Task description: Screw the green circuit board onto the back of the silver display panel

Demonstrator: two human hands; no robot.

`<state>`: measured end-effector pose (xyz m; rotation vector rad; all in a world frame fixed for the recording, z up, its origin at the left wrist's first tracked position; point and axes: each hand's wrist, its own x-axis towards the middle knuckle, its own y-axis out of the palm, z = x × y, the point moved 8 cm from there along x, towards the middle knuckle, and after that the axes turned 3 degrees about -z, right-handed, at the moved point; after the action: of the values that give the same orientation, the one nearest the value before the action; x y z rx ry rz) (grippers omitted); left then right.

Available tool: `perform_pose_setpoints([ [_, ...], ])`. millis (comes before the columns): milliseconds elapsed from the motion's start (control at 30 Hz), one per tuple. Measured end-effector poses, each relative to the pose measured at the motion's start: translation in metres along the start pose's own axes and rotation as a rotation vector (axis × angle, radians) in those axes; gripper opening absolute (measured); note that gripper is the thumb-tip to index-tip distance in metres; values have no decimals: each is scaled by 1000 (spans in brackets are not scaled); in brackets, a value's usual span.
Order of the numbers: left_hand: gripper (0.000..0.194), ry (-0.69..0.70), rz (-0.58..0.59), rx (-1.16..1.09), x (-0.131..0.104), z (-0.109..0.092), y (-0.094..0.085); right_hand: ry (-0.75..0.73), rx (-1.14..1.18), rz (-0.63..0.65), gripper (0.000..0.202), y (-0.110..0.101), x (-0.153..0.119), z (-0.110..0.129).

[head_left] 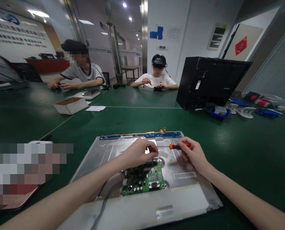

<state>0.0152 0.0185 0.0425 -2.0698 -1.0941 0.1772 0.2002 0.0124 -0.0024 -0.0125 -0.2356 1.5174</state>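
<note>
My right hand (pixel 192 155) is closed around the orange and black handle of a screwdriver (pixel 174 146), held nearly level with its thin shaft pointing left. My left hand (pixel 141 152) has its thumb and fingers curled together at the shaft's tip; whatever lies between them is hidden. Both hands are above the metal back of a display panel (pixel 183 161). A green circuit board (pixel 144 182) with a video port sits on the panel, partly below my left hand. Along the panel's far edge runs a blue circuit strip (pixel 142 135).
A grey cable (pixel 104 204) crosses the panel's left side. Beyond stand a white box (pixel 71 107), a black monitor housing (pixel 209 83) and a blue tray (pixel 220 113). Two people sit across the green table (pixel 132 118), each with hands at small items. A blurred-out area covers the lower left.
</note>
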Motion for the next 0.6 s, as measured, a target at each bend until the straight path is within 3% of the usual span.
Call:
perform_pose_setpoints([
  [333, 6, 13, 155, -18, 5, 9, 23, 18, 51, -48, 38, -16, 4, -1],
  [600, 6, 164, 139, 136, 2, 1, 26, 37, 91, -70, 38, -26, 8, -7],
])
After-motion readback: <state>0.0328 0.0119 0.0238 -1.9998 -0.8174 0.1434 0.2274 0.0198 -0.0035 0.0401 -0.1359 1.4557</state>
